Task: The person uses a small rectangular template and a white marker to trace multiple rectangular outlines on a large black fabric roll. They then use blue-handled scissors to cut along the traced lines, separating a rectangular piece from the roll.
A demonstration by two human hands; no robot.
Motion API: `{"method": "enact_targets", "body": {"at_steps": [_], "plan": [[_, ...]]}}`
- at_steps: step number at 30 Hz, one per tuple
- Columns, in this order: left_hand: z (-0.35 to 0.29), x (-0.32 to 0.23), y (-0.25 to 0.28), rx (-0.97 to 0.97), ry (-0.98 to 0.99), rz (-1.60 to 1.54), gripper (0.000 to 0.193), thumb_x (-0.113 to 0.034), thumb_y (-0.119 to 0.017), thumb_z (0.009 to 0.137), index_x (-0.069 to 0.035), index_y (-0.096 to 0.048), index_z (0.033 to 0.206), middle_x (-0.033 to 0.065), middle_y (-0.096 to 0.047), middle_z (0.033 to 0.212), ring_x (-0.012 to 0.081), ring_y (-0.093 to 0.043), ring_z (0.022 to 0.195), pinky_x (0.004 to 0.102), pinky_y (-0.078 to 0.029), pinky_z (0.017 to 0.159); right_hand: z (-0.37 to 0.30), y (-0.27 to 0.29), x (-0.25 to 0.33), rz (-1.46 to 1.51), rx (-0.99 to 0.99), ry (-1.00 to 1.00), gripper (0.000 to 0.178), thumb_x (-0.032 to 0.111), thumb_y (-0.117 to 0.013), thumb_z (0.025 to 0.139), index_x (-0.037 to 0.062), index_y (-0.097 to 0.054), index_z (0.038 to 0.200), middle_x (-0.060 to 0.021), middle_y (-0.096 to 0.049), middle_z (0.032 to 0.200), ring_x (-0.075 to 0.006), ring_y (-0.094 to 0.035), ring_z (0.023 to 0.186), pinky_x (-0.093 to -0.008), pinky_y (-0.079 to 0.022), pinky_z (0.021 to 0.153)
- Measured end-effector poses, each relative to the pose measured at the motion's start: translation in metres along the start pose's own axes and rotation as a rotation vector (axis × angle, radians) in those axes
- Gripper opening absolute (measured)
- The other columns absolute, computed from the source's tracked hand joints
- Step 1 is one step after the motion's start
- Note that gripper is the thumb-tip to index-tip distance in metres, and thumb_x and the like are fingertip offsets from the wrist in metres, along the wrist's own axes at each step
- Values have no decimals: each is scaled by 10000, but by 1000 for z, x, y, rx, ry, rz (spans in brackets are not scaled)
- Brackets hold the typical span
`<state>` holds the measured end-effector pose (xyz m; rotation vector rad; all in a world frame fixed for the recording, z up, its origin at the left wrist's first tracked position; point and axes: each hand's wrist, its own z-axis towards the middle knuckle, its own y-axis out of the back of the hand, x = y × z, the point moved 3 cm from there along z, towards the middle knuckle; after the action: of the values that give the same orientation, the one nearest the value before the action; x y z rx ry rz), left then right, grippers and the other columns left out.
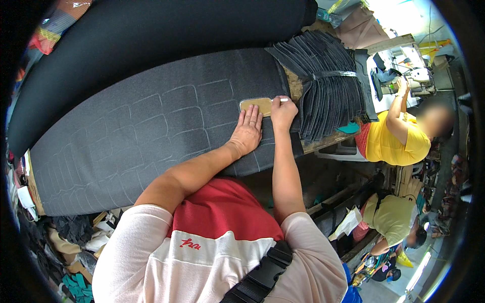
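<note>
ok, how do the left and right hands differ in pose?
The left hand is opened out over the face of the tan template; the right hand is at its right end.
The left hand holds nothing in a grip; the right hand is curled round a white stick.
Both are bare.

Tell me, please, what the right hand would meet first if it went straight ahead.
Across the grey cloth, the right hand would probably first meet the dark stack at its left end; depth is unclear.
</note>
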<state>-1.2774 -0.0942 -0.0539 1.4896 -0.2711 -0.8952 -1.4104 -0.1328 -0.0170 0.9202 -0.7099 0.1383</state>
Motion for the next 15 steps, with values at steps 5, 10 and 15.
{"method": "enact_targets", "body": {"at_steps": [5, 10, 15], "plan": [[2, -2, 6, 16, -1, 31, 553, -245, -469, 867, 84, -372, 1302, 279, -273, 1409, 410, -212, 1341, 505, -166, 1093, -28, 23, 9, -89, 121, 29, 203, 141, -562, 773, -40, -631, 713, -227, -592, 611, -380, -615, 607, -417, -495, 572], [33, 23, 21, -23, 45, -36, 577, -267, -515, 851, 81, -384, 1293, 273, -289, 1402, 404, -224, 1337, 490, -185, 1092, -10, 33, 5, 209, 75, -62, 163, 92, -582, 800, -58, -630, 762, -119, -631, 600, -179, -622, 548, -281, -477, 531], [44, 47, 27, -72, 1, -42, 648, -350, -529, 857, 94, -366, 1301, 281, -297, 1397, 401, -230, 1335, 487, -174, 1100, 22, -9, 19, 516, 169, -101, 182, 106, -612, 844, -73, -631, 876, -94, -656, 705, -96, -604, 631, -219, -467, 566]]}}
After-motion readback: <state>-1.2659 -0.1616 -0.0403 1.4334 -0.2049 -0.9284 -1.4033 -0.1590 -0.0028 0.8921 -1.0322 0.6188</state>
